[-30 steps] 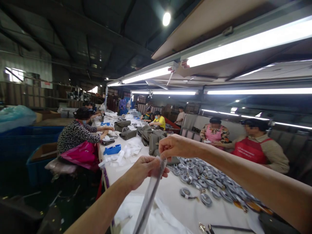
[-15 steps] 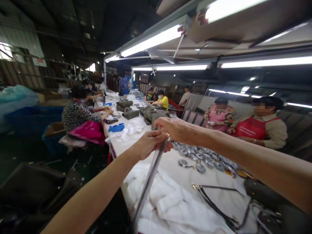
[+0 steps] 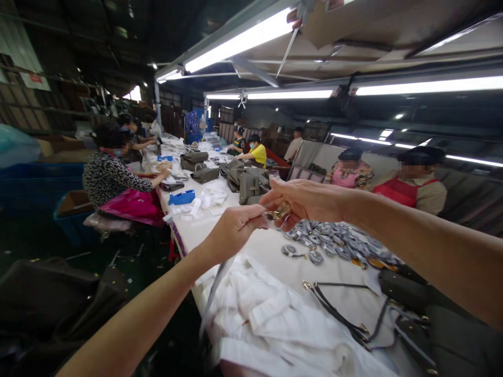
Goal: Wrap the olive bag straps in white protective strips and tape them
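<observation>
A long grey strap (image 3: 217, 285) hangs down from my left hand (image 3: 238, 230), whose thumb and fingers are pinched on its end. My right hand (image 3: 293, 201) is closed round gold-coloured metal hardware (image 3: 281, 211), which looks like a snap hook at the strap's end. The two hands almost meet above the table, and the fingers partly hide the hardware. Beneath them lies a heap of white wrapping material (image 3: 271, 314). Beyond my right hand, many coiled grey straps (image 3: 334, 241) are piled on the table.
On the long white table (image 3: 275, 267) lie dark straps with gold hooks (image 3: 338, 309), dark olive bags (image 3: 251, 186) and a blue tape dispenser (image 3: 182, 197). Co-workers sit along both sides. More dark bags (image 3: 47, 298) are at lower left, and a lamp (image 3: 243, 36) hangs overhead.
My hands have drawn slightly apart, and the gold hardware now shows between them. The strap's hanging part has swung left. The view has shifted a little.
</observation>
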A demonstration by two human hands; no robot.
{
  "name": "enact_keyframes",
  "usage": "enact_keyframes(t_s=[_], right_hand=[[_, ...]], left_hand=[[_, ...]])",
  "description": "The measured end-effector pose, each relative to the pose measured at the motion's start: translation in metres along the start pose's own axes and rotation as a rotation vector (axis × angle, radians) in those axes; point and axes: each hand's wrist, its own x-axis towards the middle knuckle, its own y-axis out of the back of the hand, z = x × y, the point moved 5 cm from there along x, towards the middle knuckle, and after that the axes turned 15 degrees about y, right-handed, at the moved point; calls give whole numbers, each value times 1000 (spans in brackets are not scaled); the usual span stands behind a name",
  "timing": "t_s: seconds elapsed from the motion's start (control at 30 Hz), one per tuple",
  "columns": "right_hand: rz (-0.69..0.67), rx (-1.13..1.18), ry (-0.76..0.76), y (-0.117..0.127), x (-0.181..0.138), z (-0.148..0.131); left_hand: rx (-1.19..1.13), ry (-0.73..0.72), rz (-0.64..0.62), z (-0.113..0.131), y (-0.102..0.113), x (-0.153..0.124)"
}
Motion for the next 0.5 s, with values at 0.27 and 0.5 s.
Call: enact_keyframes(t_s=[0.27,0.5], right_hand=[[-304,631,-19,-58,-23,55],[-61,756,135,-64,-23,73]], left_hand=[[656,-583,237,13,-10,-20],[302,-401,24,-13,-14,-13]])
